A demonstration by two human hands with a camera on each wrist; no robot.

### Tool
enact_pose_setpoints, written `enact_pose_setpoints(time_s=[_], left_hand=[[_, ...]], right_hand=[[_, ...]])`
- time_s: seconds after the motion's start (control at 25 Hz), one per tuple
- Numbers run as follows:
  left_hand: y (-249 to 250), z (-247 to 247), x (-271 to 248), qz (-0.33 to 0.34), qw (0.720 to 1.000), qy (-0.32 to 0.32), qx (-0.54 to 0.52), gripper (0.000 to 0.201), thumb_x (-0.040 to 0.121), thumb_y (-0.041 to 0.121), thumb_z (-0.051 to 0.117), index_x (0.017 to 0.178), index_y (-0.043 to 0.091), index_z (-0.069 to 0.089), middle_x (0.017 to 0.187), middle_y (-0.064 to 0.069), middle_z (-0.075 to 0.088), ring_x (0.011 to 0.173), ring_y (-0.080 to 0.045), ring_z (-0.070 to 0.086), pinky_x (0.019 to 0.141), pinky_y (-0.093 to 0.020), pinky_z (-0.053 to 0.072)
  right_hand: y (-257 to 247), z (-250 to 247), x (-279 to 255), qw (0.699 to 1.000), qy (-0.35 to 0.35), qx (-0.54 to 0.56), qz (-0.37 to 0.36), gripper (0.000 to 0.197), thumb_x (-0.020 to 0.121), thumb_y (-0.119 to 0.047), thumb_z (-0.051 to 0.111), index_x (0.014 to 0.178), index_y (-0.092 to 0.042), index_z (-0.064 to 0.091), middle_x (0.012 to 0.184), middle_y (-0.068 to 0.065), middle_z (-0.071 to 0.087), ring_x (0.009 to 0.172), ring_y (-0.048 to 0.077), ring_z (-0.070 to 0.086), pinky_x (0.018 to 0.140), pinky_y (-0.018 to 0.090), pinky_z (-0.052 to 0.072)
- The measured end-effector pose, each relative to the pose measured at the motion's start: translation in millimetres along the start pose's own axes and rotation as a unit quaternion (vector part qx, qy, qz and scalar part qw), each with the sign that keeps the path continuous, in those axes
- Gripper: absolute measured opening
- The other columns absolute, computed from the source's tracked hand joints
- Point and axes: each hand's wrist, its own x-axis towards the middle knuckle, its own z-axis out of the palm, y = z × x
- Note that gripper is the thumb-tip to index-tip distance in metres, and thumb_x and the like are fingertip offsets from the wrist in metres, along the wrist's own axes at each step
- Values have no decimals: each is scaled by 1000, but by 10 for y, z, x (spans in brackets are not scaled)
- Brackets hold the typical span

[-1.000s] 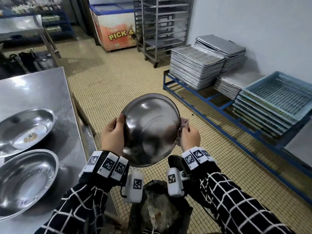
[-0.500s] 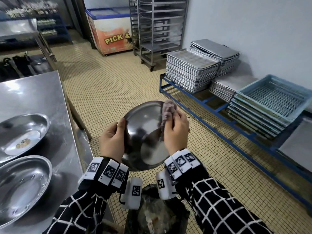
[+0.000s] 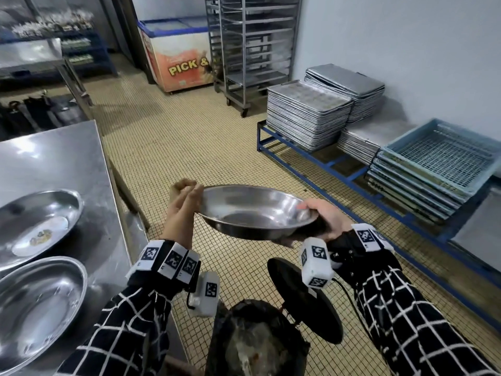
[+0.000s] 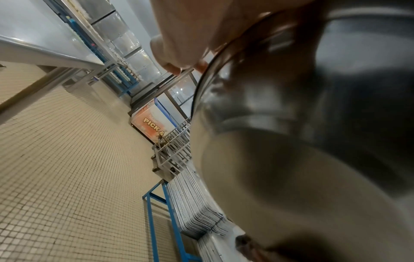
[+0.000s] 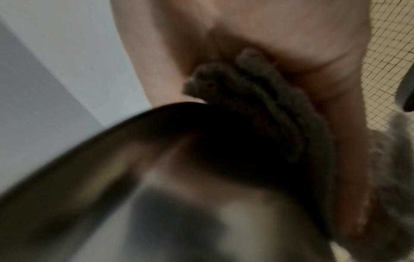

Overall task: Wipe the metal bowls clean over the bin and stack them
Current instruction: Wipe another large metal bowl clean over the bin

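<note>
**Bowl held level over bin, both hands on rim**

Head view: metal bowl [image 3: 254, 213] held open side up, roughly level, above and a bit beyond the bin [image 3: 257, 340] w/ black liner. Bin lid [image 3: 303, 299] stands tilted just right of bin. L hand [image 3: 183, 202] pinches bowl's left rim, fingers curled over the edge. R hand [image 3: 322, 221] grips right rim, thumb inside, fingers under; dark cloth bunched betw. palm and bowl underside, mostly hidden here. On steel table [image 3: 62, 158] at left: 2 more bowls, side by side, not stacked. Far bowl [image 3: 38, 221] has food scraps on its base; near bowl [image 3: 35, 308] looks clean.

L wrist view: bowl's underside [image 4: 302, 141] fills right half, blurred. Fingers [image 4: 177, 53] curled at rim, top centre. Tiled floor, blue rack w/ trays beyond.

R wrist view: blurry. Grey cloth [image 5: 257, 106] pressed betw. palm and bowl's outer wall [image 5: 134, 177]. Hand closed on both.
</note>
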Motion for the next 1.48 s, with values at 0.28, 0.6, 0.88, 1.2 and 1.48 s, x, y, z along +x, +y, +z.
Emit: enact_pose_setpoints(time_s=[0.28,0.6,0.88,1.2,1.48], left_hand=[[-175,93,-100,-207,970,-95,-80,60,82,40,65,128,18,34,110,-11,65,98,-30,67,85,-46,53],[-32,-1,-81,-208,975,48,-56,9,90,6,55,97,12,53,88,-12,67,77,-27,69,69,-40,57],[97,-452,-14,-95,958,0,269,17,96,22,50,80,18,55,74,-7,63,69,-25,61,63,-35,52],[184,-267,-166,-17,956,-65,284,16,94,30,54,78,31,58,74,3,68,70,-15,67,63,-31,56],[288,-466,-71,66,914,-56,397,20,94,23,54,74,24,53,62,6,59,56,-13,59,46,-13,40]], right_hand=[[258,413,105,973,165,79,-137,19,85,-4,54,104,-7,50,98,13,61,83,23,64,80,41,57],[458,526,321,981,121,36,-149,54,90,-60,37,118,-16,50,110,12,62,100,27,61,82,42,55],[385,366,334,839,252,-311,-369,20,98,-34,42,102,-23,58,95,3,61,85,11,59,79,18,48],[432,865,448,672,49,-498,-546,34,80,4,55,111,-5,68,120,15,55,110,27,48,100,13,26],[707,579,391,573,-204,-677,-414,31,85,-4,56,111,-9,69,124,9,60,114,25,56,102,29,40]])
